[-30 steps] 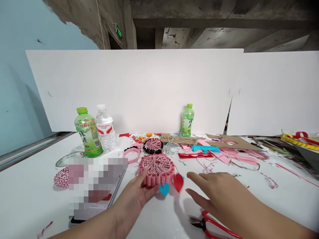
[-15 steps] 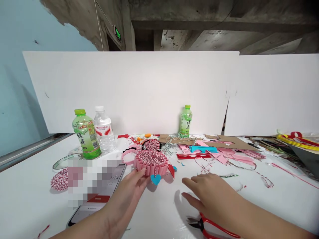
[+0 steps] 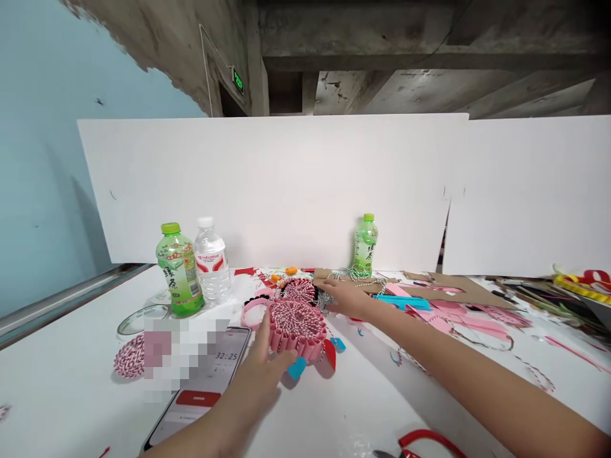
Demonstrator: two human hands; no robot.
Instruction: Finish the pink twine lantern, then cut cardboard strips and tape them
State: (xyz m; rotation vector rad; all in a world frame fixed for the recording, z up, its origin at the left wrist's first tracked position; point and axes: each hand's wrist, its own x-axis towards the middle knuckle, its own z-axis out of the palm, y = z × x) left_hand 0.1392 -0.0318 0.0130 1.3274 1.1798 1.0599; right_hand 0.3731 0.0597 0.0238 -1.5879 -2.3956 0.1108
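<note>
Left grip (image 3: 263, 367) touching pink disc (image 3: 296, 321) (fluted rim), right grip (image 3: 344, 296) beyond

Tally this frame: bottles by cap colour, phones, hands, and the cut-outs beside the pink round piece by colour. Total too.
Green-capped bottles: 2
White-capped bottle: 1
Phone: 1
Hands: 2
Blue cut-outs: 2
Red cut-out: 1
Total: 9

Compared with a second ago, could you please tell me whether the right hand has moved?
Yes: judged against the far green bottle, the right hand has moved forward and to the left.
</note>
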